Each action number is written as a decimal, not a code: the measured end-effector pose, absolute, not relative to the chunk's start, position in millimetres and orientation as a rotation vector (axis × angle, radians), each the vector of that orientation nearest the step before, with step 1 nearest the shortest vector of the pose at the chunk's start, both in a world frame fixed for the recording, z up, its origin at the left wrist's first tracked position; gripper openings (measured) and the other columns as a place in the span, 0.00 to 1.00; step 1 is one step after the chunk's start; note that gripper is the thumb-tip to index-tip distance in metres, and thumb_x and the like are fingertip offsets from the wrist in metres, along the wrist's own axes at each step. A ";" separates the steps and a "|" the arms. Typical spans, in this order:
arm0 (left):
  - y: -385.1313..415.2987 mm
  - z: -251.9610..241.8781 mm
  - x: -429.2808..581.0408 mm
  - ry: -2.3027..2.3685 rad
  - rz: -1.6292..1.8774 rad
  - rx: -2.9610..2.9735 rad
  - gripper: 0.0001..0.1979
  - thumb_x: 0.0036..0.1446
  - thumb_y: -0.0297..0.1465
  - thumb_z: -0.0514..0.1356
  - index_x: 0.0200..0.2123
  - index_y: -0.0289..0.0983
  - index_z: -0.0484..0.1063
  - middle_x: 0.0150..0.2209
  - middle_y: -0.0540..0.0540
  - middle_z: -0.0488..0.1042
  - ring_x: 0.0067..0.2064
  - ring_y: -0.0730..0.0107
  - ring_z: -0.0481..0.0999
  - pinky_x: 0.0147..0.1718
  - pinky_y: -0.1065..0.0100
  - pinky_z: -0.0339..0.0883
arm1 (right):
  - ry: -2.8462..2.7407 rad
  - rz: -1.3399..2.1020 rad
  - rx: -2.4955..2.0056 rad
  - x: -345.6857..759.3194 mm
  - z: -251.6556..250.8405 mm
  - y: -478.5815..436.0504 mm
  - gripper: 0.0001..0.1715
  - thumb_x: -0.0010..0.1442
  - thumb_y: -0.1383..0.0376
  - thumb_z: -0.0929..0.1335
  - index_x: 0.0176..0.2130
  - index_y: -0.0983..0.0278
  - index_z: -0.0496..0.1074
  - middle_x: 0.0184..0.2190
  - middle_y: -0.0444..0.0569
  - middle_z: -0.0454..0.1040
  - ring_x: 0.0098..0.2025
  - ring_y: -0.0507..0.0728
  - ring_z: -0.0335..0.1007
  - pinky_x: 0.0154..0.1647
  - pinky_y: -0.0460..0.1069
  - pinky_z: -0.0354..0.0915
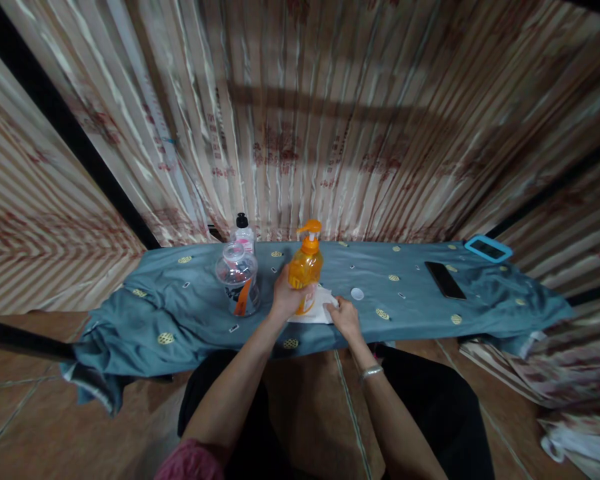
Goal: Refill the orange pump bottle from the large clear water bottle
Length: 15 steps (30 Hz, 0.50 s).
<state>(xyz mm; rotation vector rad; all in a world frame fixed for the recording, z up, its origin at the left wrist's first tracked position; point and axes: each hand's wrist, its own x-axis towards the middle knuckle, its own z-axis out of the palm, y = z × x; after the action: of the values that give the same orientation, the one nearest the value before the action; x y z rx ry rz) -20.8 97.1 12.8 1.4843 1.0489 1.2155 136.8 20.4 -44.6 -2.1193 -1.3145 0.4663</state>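
My left hand (284, 297) is wrapped round the lower body of an orange pump bottle (306, 268), which stands nearly upright with its pump head at the top. Beneath and beside the bottle lies a white tissue or thin cloth (320, 312); I cannot tell which. My right hand (346, 316) pinches its right edge between thumb and fingers. A small white disc (357, 294) lies just beyond the right hand. To the left of the bottle stands a see-through plastic jar (238, 280) with an orange and black label.
Behind the jar is a pale bottle (243, 235) with a black cap. A black phone (445, 280) and a blue-framed object (488, 249) lie at the right. A blue-green patterned cloth (195, 307) covers the narrow table; a striped curtain (300, 133) hangs close behind.
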 end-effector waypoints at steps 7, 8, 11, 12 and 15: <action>97.0 6.2 -19.0 1.067 1.226 1.444 0.25 0.39 0.24 0.71 0.43 0.40 0.72 0.41 0.48 0.81 0.43 0.62 0.80 0.46 0.58 0.73 | -0.943 0.721 -1.624 159.9 -1.3 25.8 0.23 0.66 0.56 0.69 0.56 0.62 0.69 0.54 0.52 0.73 0.49 0.59 0.74 0.48 0.58 0.73; 96.6 5.3 -18.1 1.058 1.222 1.452 0.25 0.39 0.25 0.71 0.43 0.40 0.72 0.42 0.48 0.81 0.43 0.61 0.80 0.47 0.58 0.73 | -0.925 0.717 -1.555 162.3 9.4 29.3 0.23 0.66 0.56 0.69 0.57 0.62 0.69 0.54 0.52 0.72 0.49 0.59 0.74 0.48 0.59 0.72; 95.1 3.5 -15.2 1.022 1.218 1.464 0.26 0.39 0.24 0.71 0.44 0.40 0.71 0.44 0.47 0.81 0.45 0.60 0.80 0.49 0.56 0.73 | -0.928 0.699 -1.377 158.8 40.7 39.5 0.23 0.66 0.55 0.69 0.56 0.62 0.69 0.54 0.52 0.72 0.49 0.59 0.74 0.48 0.59 0.72; 94.5 3.1 -14.5 1.011 1.217 1.460 0.27 0.38 0.24 0.71 0.45 0.40 0.71 0.44 0.47 0.81 0.45 0.59 0.80 0.49 0.56 0.73 | -0.950 0.692 -1.338 153.1 49.4 42.8 0.23 0.66 0.55 0.69 0.56 0.62 0.69 0.53 0.52 0.73 0.49 0.59 0.74 0.48 0.59 0.72; 92.3 1.9 -13.4 0.957 1.213 1.454 0.28 0.39 0.25 0.72 0.47 0.39 0.71 0.45 0.45 0.81 0.46 0.58 0.81 0.49 0.56 0.74 | -1.073 0.671 -1.260 126.8 66.3 52.7 0.23 0.66 0.56 0.69 0.56 0.63 0.69 0.54 0.52 0.73 0.49 0.59 0.74 0.48 0.59 0.72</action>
<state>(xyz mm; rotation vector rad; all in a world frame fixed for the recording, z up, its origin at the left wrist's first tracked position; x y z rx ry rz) -13.4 92.3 1.9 1.4542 0.9573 1.2135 126.8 52.7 66.3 -1.2601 -1.0729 0.6707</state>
